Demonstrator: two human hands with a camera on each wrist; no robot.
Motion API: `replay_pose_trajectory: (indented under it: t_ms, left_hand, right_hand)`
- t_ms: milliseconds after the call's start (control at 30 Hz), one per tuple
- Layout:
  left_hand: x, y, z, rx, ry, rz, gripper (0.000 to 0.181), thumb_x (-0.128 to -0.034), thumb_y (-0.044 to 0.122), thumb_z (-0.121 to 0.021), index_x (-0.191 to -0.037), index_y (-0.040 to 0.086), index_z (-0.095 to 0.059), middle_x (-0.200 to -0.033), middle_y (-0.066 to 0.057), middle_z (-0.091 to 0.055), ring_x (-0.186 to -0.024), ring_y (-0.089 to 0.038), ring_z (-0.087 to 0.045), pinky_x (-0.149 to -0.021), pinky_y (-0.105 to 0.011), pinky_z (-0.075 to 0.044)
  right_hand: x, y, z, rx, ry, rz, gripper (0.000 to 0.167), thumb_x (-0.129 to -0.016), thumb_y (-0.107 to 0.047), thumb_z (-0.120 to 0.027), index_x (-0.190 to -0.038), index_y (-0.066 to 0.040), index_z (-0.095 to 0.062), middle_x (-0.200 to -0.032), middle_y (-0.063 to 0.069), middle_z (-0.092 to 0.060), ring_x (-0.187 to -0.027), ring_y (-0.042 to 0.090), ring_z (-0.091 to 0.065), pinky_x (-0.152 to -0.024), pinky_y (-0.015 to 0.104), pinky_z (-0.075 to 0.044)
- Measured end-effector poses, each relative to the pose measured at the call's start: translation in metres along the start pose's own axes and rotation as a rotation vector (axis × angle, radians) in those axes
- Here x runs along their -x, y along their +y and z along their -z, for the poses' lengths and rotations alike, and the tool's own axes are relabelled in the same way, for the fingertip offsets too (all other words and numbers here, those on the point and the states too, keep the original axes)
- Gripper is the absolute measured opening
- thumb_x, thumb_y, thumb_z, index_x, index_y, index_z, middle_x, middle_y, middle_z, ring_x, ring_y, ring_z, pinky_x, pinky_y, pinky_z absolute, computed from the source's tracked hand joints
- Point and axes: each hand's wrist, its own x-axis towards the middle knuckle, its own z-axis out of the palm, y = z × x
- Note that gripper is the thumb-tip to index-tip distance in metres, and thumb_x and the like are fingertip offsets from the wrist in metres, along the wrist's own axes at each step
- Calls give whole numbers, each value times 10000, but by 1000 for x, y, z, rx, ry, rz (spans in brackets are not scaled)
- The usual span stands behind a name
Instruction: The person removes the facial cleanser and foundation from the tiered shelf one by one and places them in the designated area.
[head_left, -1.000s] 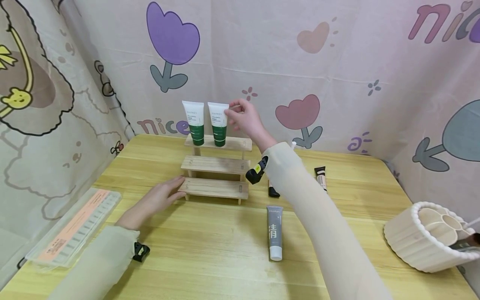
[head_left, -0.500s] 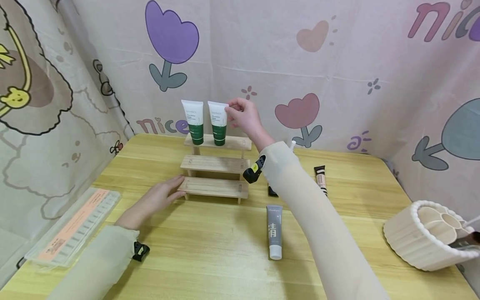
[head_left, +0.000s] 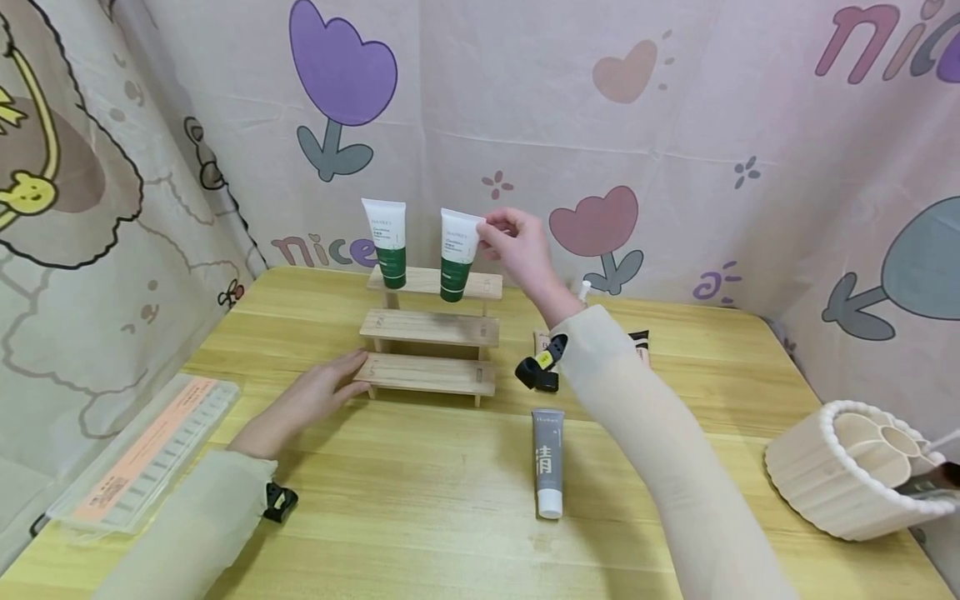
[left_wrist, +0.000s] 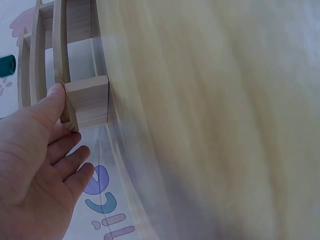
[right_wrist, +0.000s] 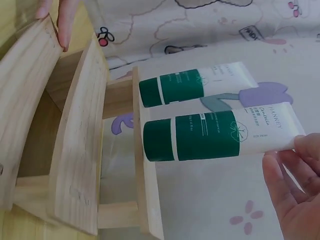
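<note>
My right hand [head_left: 525, 254] pinches the crimped top end of a white and green squeeze tube [head_left: 458, 254] between thumb and fingers. The tube leans slightly, its green cap down, in front of the top tier of a three-tier wooden display stand [head_left: 431, 327]. Whether its cap touches the wood I cannot tell. A matching tube [head_left: 389, 244] stands upright on that tier, further left. My left hand [head_left: 318, 400] holds the left end of the lowest tier; in the left wrist view the thumb [left_wrist: 52, 102] lies against the board with fingers on its other side.
A grey tube [head_left: 549, 462] with a white cap lies in front of the stand's right side. Behind the right forearm lie partly hidden tubes [head_left: 640, 343]. A clear plastic case [head_left: 146, 454] is at left, and a cream ribbed holder [head_left: 840, 475] with brushes at right.
My right hand has shifted the held tube to the right and a little forward, away from the other tube, and it now leans. The left hand stays on the stand.
</note>
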Motion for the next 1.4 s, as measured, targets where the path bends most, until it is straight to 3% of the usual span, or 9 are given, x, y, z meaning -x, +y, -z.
replay_pose_trajectory:
  t_ms: [200, 533, 733, 900, 1100, 1400]
  left_hand:
    - [1, 0, 1, -4, 13, -9, 549, -904, 199, -603, -1324, -94, -405, -1346, -280, -386, -1187, -458, -398, -989, -557, -319]
    - [2, 0, 2, -6, 4, -5, 557, -907, 210, -599, -1328, -94, -398, -1351, -282, -377, -1190, -463, -391, -987, -561, -318]
    - [2, 0, 1, -5, 4, -7, 550, -910, 206, -594, -1324, -101, -401, -1344, -291, -382, -1187, -463, -393, -987, -563, -318]
    - [2, -1, 1, -4, -3, -2, 550, -912, 202, -593, -1329, -97, -396, -1348, -290, -377, -1190, -463, -390, -989, -563, -316]
    - [1, -1, 2, -6, -11, 1, 549, -914, 201, -590, -1334, -92, -392, -1355, -284, -373, -1195, -457, -388, -993, -556, -316]
    - [1, 2, 4, -5, -16, -5, 548, -919, 216, -582, -1331, -94, -397, -1349, -290, -377, -1194, -458, -390, -994, -556, -316]
  right_hand:
    - [18, -4, 21, -11, 11, 9, 121, -870, -53, -628, -938, 47, -635, -825, 123, -629, -761, 278, -630, -667, 325, -565]
    - [56, 3, 54, 12, -3, 2, 157, -878, -72, -626, -957, 64, -618, -845, 137, -636, -727, 197, -631, -668, 284, -562]
    - [82, 15, 75, 38, -22, -68, 195, -895, -69, -600, -1013, 86, -583, -896, 141, -612, -830, 294, -621, -697, 291, -560]
    - [99, 31, 92, 49, -23, -117, 195, -900, -50, -583, -1002, 113, -555, -864, 127, -592, -776, 215, -626, -714, 347, -561]
    - [119, 47, 115, 85, -22, -183, 185, -903, -38, -563, -998, 119, -540, -825, 121, -586, -709, 175, -620, -686, 330, -565]
    - [149, 81, 146, 92, -111, -339, 191, -918, -53, -537, -989, 123, -513, -829, 99, -618, -716, 174, -626, -704, 348, -560]
